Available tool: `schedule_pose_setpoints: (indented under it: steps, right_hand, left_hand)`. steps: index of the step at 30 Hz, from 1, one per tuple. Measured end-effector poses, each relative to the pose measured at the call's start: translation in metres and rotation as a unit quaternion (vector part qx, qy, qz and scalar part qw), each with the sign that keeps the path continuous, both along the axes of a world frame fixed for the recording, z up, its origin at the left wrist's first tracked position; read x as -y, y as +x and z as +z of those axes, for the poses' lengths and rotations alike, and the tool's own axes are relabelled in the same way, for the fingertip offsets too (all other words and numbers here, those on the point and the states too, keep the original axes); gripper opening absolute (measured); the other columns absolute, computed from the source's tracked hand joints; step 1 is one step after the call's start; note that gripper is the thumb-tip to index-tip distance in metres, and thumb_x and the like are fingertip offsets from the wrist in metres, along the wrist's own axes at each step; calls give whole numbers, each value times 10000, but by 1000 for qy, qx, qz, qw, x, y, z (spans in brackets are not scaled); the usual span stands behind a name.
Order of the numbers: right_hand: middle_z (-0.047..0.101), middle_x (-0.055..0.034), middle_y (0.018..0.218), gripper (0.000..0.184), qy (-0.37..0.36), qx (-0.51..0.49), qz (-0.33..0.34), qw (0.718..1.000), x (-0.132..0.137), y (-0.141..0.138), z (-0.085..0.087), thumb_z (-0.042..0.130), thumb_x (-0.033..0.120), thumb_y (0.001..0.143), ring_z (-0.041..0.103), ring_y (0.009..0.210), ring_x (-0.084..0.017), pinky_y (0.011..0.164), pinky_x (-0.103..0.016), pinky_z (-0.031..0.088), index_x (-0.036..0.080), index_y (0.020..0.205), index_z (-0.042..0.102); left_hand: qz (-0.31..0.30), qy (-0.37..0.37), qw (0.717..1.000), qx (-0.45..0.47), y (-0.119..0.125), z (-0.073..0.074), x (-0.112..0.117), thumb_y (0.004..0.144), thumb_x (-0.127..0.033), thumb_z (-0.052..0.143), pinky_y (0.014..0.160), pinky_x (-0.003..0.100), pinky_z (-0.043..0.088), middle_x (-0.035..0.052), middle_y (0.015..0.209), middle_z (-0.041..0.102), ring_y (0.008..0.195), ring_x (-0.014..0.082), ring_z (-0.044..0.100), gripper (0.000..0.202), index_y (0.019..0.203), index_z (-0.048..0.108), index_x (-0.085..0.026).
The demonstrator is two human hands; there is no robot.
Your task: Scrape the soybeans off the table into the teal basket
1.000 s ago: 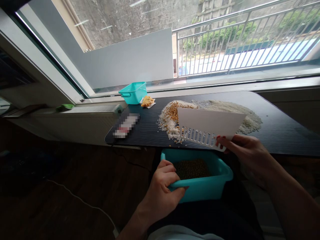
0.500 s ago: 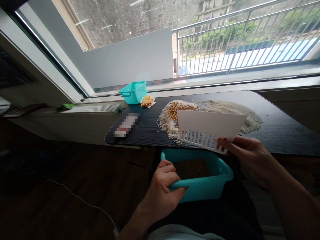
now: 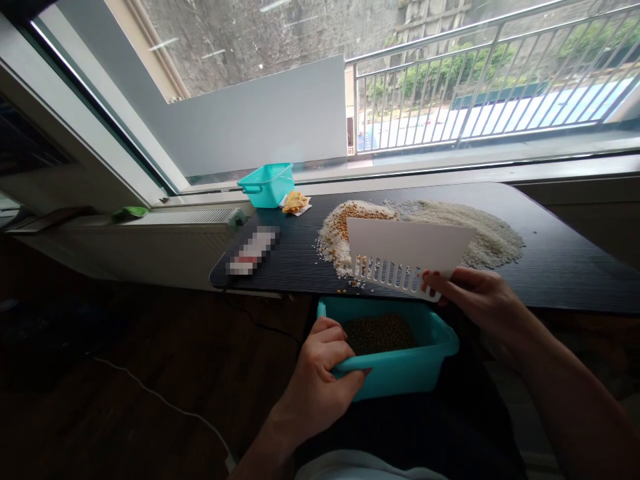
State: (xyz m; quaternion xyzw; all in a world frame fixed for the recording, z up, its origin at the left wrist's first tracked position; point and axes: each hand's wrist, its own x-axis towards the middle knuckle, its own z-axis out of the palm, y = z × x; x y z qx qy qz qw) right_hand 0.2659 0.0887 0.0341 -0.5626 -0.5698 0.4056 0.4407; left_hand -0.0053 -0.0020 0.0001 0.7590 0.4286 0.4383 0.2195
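Note:
My left hand [image 3: 325,373] is closed around the near left rim of a turquoise plastic tub [image 3: 400,379], which holds a layer of small brownish beans or grains [image 3: 383,333]. Between the thumb and fingers of my right hand [image 3: 475,290] is a white slotted scraper [image 3: 410,243], a flat plate with a row of slots along its lower edge. The plate is raised above the table's front edge, past the tub's far side. Behind it lie a pile of yellow beans [image 3: 357,215] mixed with white grains [image 3: 333,243] and a wide heap of pale rice-like grains [image 3: 493,233].
On the dark table [image 3: 295,260], a smaller turquoise tub [image 3: 270,185] stands at the back left, with a crumpled yellow item [image 3: 296,202] beside it. A blurred-out flat object [image 3: 254,251] lies near the left corner. A radiator [image 3: 190,243] and window run alongside.
The scraper and my right hand have shifted slightly left. The tub in my left hand has also moved a little left and up. The heaps look the same.

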Motion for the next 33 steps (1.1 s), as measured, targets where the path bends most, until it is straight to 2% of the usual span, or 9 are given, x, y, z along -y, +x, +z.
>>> schedule_pose_setpoints:
  steps: [5,11,18,26,33]
  right_hand:
    - [776,-69,676,749,11,15,21,1000,-3,2,-6,805,976,506,646,596,-193,552,-318,573,239,639,825]
    - [773,-69,677,726,11,12,25,1000,4,5,1,817,958,529,652,607,-197,565,-322,572,239,627,813]
    - [774,-68,667,753,8,18,15,1000,-3,4,-6,808,978,494,641,598,-192,553,-321,563,239,634,826]
    - [761,-56,640,719,1,-3,11,1000,6,2,4,847,949,467,633,602,-180,563,-301,542,241,580,797]
    - [744,-45,626,712,8,7,14,1000,6,4,1,842,946,489,621,589,-180,540,-302,527,243,596,808]
  left_hand:
    - [2,-3,1000,-5,-2,-2,-1,815,-39,738,768,301,536,-8,647,536,816,194,612,370,596,484,-196]
    - [6,-4,1000,-4,-2,-2,-1,826,-58,743,765,299,538,-8,645,533,813,191,619,383,589,476,-197]
    - [5,0,1000,-12,-2,-1,-1,810,-44,751,761,311,550,-9,645,547,807,196,623,372,597,491,-203]
    - [5,4,1000,-3,-3,-2,-1,820,-57,751,766,300,557,-3,647,552,834,197,638,362,595,506,-199]
    - [5,3,1000,-17,-4,2,-1,810,-57,743,754,314,564,-1,646,557,811,200,634,351,585,516,-203]
